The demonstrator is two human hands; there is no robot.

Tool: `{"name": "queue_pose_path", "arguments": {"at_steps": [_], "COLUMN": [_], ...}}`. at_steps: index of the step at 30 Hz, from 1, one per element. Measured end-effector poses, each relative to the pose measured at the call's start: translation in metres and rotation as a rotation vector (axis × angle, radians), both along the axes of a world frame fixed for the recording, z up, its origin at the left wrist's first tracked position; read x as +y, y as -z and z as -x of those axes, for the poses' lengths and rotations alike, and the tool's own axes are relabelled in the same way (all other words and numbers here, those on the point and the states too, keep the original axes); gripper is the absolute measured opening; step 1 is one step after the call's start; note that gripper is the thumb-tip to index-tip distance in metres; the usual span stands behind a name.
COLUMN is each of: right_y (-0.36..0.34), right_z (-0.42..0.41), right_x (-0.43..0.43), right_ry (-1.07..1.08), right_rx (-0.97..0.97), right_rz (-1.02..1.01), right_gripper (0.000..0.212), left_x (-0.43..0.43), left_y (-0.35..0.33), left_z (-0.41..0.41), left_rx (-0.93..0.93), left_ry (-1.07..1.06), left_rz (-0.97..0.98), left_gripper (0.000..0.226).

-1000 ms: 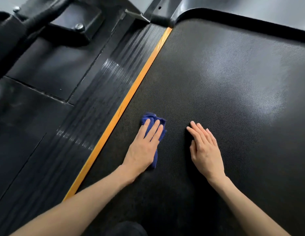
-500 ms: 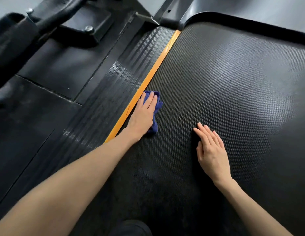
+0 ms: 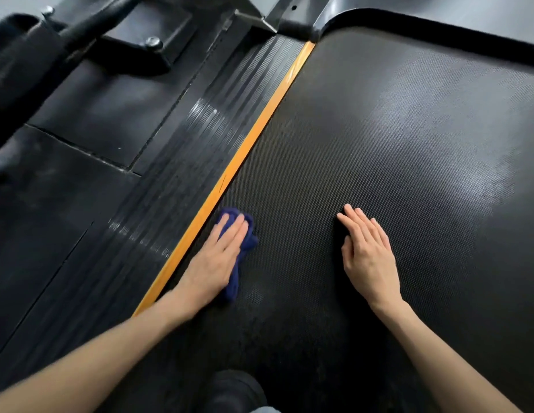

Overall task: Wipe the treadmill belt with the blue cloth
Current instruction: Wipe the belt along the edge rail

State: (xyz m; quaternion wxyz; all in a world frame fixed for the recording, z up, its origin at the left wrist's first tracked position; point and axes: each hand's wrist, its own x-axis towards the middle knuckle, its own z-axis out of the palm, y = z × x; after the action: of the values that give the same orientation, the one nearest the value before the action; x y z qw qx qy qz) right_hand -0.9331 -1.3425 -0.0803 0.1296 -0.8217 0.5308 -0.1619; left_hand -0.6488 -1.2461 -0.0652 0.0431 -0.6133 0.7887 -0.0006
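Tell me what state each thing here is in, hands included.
treadmill belt: flat, dull sheen in patches.
blue cloth: crumpled, pressed onto the treadmill belt beside the orange strip.
left hand: fingers straight, pressing the blue cloth.
right hand: flat on the treadmill belt, holding nothing.

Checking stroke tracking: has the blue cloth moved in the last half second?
Yes. The blue cloth, under the left hand, slid back toward the person along the orange strip, now lying nearer than the strip's dark scratch.
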Motion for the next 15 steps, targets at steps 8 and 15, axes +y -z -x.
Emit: {"name": "queue_pose_path", "arguments": {"at_steps": [8,15], "right_y": [0.0,0.001], "right_z": [0.001,0.002], "right_x": [-0.001,-0.001], "right_ry": [-0.013,-0.016], "right_rx": [-0.019,-0.007], "right_rz": [-0.003,-0.003], "right_gripper": [0.045,0.045], "left_x": [-0.101,0.043], "left_y": [0.02,0.009], "left_z": [0.021,0.014], "left_rx": [0.241,0.384], "left_ry": [-0.243,-0.077], "left_rz": [0.091,0.05], "left_gripper": [0.049,0.052]}}
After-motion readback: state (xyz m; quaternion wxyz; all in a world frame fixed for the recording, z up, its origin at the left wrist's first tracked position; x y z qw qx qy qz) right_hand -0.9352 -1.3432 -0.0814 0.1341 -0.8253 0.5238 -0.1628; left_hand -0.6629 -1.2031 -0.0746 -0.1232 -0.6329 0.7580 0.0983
